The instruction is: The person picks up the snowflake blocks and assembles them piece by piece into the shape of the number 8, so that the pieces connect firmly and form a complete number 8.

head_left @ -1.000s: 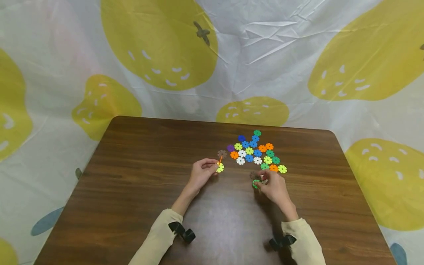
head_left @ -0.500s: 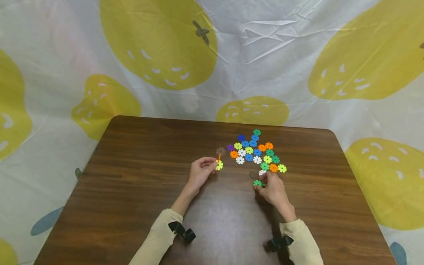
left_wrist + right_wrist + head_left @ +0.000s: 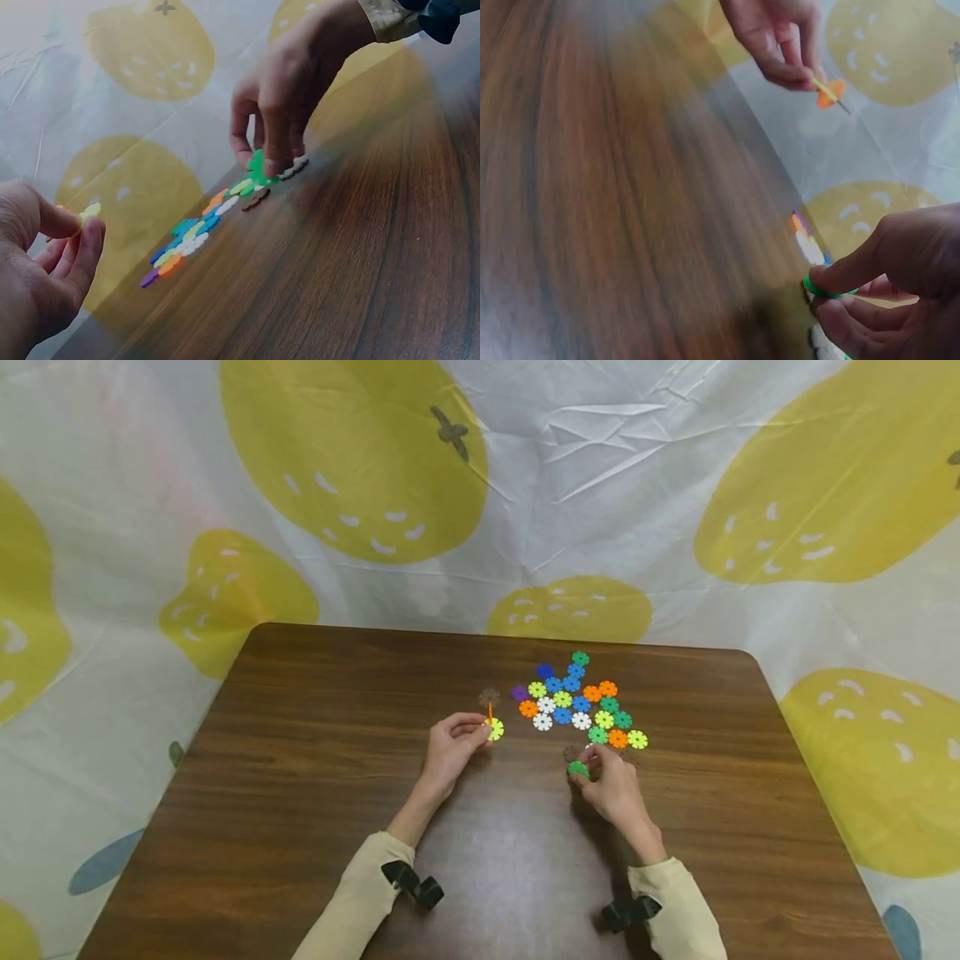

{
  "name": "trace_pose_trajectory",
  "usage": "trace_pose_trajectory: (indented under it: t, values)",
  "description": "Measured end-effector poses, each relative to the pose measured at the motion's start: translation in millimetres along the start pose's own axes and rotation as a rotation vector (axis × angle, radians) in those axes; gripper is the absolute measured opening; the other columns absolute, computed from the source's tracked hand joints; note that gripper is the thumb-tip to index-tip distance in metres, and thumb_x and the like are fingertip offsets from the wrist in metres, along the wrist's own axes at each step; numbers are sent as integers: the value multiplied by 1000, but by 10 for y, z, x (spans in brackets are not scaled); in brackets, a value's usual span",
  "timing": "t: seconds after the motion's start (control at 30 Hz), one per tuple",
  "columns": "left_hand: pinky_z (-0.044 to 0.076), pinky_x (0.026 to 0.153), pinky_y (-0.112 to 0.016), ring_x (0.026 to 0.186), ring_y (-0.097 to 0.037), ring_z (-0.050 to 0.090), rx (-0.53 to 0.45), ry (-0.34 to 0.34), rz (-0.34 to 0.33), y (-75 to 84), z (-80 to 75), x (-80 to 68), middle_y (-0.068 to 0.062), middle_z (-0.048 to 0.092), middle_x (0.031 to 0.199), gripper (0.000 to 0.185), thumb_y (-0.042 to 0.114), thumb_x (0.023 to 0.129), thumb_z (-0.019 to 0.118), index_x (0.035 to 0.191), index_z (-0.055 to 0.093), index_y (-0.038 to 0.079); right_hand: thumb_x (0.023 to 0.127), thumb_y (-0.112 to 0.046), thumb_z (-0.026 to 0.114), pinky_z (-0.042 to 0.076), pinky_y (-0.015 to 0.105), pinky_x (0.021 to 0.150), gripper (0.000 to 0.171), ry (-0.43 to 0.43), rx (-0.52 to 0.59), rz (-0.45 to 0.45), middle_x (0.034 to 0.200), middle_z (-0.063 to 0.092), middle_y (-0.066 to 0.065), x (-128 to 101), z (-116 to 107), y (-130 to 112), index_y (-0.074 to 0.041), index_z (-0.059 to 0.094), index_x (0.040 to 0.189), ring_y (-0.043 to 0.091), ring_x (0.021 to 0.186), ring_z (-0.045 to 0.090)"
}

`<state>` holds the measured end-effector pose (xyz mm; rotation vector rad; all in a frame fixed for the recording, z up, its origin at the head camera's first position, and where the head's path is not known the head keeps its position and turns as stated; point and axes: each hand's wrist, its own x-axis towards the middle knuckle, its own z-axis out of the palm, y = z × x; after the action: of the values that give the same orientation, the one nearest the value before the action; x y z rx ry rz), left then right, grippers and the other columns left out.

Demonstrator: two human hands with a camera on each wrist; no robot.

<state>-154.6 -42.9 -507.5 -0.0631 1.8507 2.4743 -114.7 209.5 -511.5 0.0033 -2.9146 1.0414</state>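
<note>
since a second ago the right hand (image 3: 611, 789) has lifted the green notched plastic disc (image 3: 577, 768) off the dark wooden tabletop (image 3: 300, 793) and drawn it a little toward the person, while the left hand (image 3: 448, 750) has stayed put with its small assembly. the landmark here is the flat cluster of coloured notched discs (image 3: 577, 706) lying on the tabletop.

the left hand sits just to the left of that cluster, its fingers (image 3: 468, 727) pinched on a yellow-green notched disc (image 3: 494, 729) with an orange disc (image 3: 490, 710) slotted edge-on into it, and a brown disc (image 3: 489, 697) showing at the far end. that little chain's long axis runs roughly away from the person, pointing toward the far edge of the tabletop; in the right wrist view it reads as a thin slanted line with the orange piece (image 3: 829, 93) near the outer end.

the right hand hovers at the near edge of the cluster, thumb and fingers (image 3: 840, 274) clamped on the green disc (image 3: 826, 291), which is tilted up on its rim rather than lying flat; the left wrist view shows it (image 3: 257, 163) raised above the pile. a brown disc (image 3: 573, 752) lies just beside it on the tabletop.

as a judgement, the work is at an early stage: only about three pieces are joined, one more is picked up but not yet brought across, and most of the discs lie loose in the cluster.
</note>
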Motion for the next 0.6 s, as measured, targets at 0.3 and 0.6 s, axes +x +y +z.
trace_pose_trajectory:
  t: [0.3,0.6]
  values:
    - [63,77,-35,71,-8,67,-15,-11,-2,-5,39,-8,-6,67,84,23,-10,89,67,107,59,-21,84,-2,79,62,38,76,23,33,164,-30,95,75,17,-2,4,-195,0,68,103,29,84,74]
    - [63,71,-31,68,-9,68,-12,0,-1,8,82,-14,-7,72,83,22,-9,88,69,105,61,-20,82,1,81,57,16,68,21,95,293,-116,90,74,17,-1,13,-405,2,69,100,26,79,72]
